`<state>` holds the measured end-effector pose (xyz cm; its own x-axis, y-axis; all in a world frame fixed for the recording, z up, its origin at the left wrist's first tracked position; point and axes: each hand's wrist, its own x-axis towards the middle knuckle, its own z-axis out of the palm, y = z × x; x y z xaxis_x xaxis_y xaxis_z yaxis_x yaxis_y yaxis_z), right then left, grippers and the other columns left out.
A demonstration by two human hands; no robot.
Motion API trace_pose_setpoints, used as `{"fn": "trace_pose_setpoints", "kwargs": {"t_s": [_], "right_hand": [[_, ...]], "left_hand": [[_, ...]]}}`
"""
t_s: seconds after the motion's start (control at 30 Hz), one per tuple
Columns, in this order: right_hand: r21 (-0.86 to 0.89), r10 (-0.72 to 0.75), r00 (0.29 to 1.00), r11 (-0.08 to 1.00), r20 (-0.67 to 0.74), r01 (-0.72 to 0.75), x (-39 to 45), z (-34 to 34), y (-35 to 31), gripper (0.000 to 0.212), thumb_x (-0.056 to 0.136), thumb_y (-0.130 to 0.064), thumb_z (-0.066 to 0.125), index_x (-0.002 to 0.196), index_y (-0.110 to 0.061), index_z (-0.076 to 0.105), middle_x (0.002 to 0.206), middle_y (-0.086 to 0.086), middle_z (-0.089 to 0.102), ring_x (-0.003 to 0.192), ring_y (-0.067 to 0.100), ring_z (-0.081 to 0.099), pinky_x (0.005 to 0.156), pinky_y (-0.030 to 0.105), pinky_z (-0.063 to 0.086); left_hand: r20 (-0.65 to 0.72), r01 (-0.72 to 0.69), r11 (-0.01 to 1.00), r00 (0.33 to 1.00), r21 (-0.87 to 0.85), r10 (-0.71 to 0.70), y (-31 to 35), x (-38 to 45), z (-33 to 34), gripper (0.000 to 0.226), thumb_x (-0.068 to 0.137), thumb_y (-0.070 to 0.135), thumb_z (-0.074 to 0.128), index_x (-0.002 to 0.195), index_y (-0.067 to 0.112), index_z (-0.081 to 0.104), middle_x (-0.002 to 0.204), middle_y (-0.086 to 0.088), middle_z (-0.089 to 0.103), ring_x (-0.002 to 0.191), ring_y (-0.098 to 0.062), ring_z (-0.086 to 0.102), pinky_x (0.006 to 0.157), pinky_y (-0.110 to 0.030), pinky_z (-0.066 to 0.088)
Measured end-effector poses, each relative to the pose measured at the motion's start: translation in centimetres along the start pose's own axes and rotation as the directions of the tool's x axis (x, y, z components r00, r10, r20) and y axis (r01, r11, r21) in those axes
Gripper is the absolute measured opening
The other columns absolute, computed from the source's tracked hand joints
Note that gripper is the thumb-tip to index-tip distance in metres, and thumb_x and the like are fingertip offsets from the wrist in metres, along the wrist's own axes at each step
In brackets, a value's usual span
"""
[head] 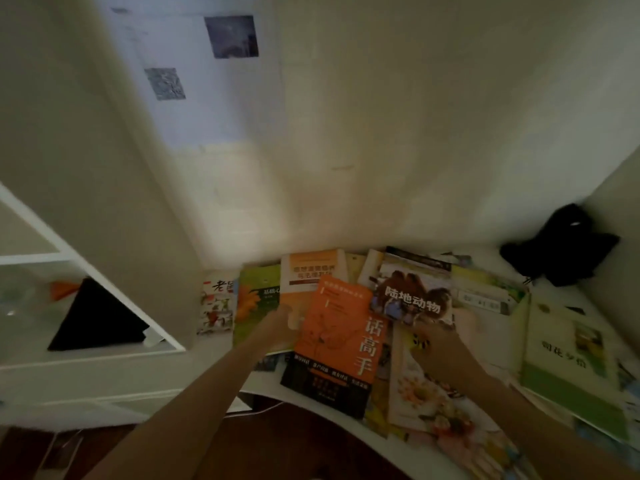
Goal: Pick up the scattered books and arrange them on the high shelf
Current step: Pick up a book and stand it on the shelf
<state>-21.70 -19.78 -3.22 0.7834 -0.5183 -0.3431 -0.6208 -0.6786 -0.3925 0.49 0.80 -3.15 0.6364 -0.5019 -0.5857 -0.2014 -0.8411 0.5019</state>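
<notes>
Scattered books (398,327) lie overlapping on a white, curved-edged desk (263,386), flat glossy paperbacks with rectangular covers. Orange book (337,341) sits uppermost at centre, its lower band black. Camel-cover book (414,292) lies at 1 o'clock from it, partly on top; green-and-white book (571,358) at 3 o'clock. Left hand (277,323) is at the orange book's left edge, fingers hidden under or behind the cover; grip cannot be told. Right hand (438,341) rests at the camel-cover book's lower edge; image blurred, grip cannot be told. Black soft bag (561,251) occupies the far corner at 2 o'clock. White cabinet (104,306) at 9 o'clock holds a black triangular object (97,320).
</notes>
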Motion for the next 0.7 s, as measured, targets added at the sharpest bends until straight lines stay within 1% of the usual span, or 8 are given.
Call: {"fn": "trace_pose_setpoints", "kwargs": {"t_s": [0.13, 0.2, 0.33, 0.4, 0.43, 0.53, 0.63, 0.7], "right_hand": [[0.175, 0.098, 0.995, 0.980, -0.024, -0.092, 0.5, 4.0, -1.0, 0.030, 0.098, -0.019, 0.051, 0.127, -0.012, 0.048, 0.089, -0.002, 0.059, 0.071, 0.014, 0.054, 0.061, 0.017, 0.041], [0.317, 0.156, 0.988, 0.938, -0.021, -0.141, 0.7, 5.5, -2.0, 0.028, 0.097, -0.023, 0.052, 0.123, -0.012, 0.049, 0.087, -0.009, 0.057, 0.073, 0.007, 0.057, 0.059, 0.011, 0.043], [0.544, 0.343, 0.939, 0.784, 0.018, -0.297, 1.8, 7.3, -3.7, 0.027, 0.095, -0.036, 0.055, 0.114, -0.017, 0.049, 0.099, 0.000, 0.064, 0.080, 0.012, 0.061, 0.062, 0.016, 0.048], [0.718, 0.539, 0.842, 0.589, -0.008, -0.370, 2.4, 6.9, -3.5, 0.028, 0.093, -0.043, 0.055, 0.088, -0.016, 0.058, 0.087, 0.004, 0.066, 0.071, 0.015, 0.059, 0.066, 0.028, 0.052], [0.840, 0.633, 0.773, 0.395, 0.046, -0.373, 3.0, 6.5, -3.0, 0.034, 0.092, -0.045, 0.056, 0.078, -0.014, 0.059, 0.080, 0.006, 0.065, 0.069, 0.018, 0.060, 0.069, 0.034, 0.054], [0.964, 0.727, 0.636, -0.162, 0.260, -0.208, 5.1, 5.1, -0.2, 0.034, 0.086, -0.047, 0.065, 0.092, -0.013, 0.064, 0.092, 0.013, 0.066, 0.083, 0.024, 0.064, 0.078, 0.042, 0.056], [0.946, 0.694, 0.659, -0.313, 0.291, -0.088, 6.2, 3.9, 1.8, 0.033, 0.090, -0.028, 0.065, 0.118, -0.009, 0.061, 0.122, 0.014, 0.061, 0.092, 0.022, 0.061, 0.065, 0.029, 0.054], [0.916, 0.641, 0.696, -0.398, 0.324, -0.060, 5.6, 2.9, 2.1, 0.027, 0.095, -0.011, 0.056, 0.121, -0.003, 0.057, 0.121, 0.007, 0.057, 0.079, 0.011, 0.058, 0.054, 0.015, 0.049]], "left_hand": [[-0.009, -0.081, 0.990, 0.997, -0.119, 0.080, -0.4, 1.6, 2.3, 0.022, 0.089, 0.022, 0.065, 0.105, 0.016, 0.051, 0.107, -0.005, 0.062, 0.103, -0.023, 0.063, 0.082, -0.035, 0.056], [-0.014, -0.106, 0.978, 0.994, -0.177, 0.105, -0.4, 2.1, 3.2, 0.036, 0.084, 0.028, 0.072, 0.107, 0.017, 0.047, 0.105, -0.002, 0.061, 0.098, -0.020, 0.063, 0.073, -0.030, 0.056], [0.013, -0.162, 0.969, 0.986, -0.188, 0.168, -0.3, 2.7, 3.6, 0.043, 0.086, 0.033, 0.068, 0.122, 0.019, 0.050, 0.117, -0.002, 0.062, 0.105, -0.020, 0.061, 0.088, -0.038, 0.055], [0.027, -0.199, 0.962, 0.978, -0.185, 0.207, -0.2, 2.9, 3.5, 0.037, 0.092, 0.028, 0.061, 0.125, 0.022, 0.047, 0.122, -0.001, 0.060, 0.108, -0.019, 0.061, 0.090, -0.038, 0.054], [0.023, -0.207, 0.962, 0.976, -0.179, 0.215, -0.1, 2.9, 3.1, 0.031, 0.094, 0.025, 0.058, 0.122, 0.024, 0.045, 0.121, 0.000, 0.059, 0.106, -0.018, 0.061, 0.089, -0.037, 0.055], [0.010, -0.283, 0.951, 0.958, -0.121, 0.286, 0.5, 3.2, 0.6, 0.015, 0.098, 0.022, 0.048, 0.109, 0.030, 0.040, 0.109, 0.001, 0.061, 0.090, -0.012, 0.066, 0.073, -0.031, 0.060], [-0.053, -0.333, 0.943, 0.942, -0.005, 0.332, 2.6, 3.0, -3.1, 0.022, 0.101, 0.026, 0.044, 0.121, 0.023, 0.036, 0.092, 0.003, 0.063, 0.075, -0.007, 0.065, 0.057, -0.021, 0.054], [-0.145, -0.358, 0.930, 0.919, 0.082, 0.366, 4.6, 2.7, -5.1, 0.027, 0.101, 0.027, 0.044, 0.126, 0.021, 0.036, 0.084, 0.005, 0.059, 0.068, -0.005, 0.060, 0.051, -0.018, 0.046]]}}
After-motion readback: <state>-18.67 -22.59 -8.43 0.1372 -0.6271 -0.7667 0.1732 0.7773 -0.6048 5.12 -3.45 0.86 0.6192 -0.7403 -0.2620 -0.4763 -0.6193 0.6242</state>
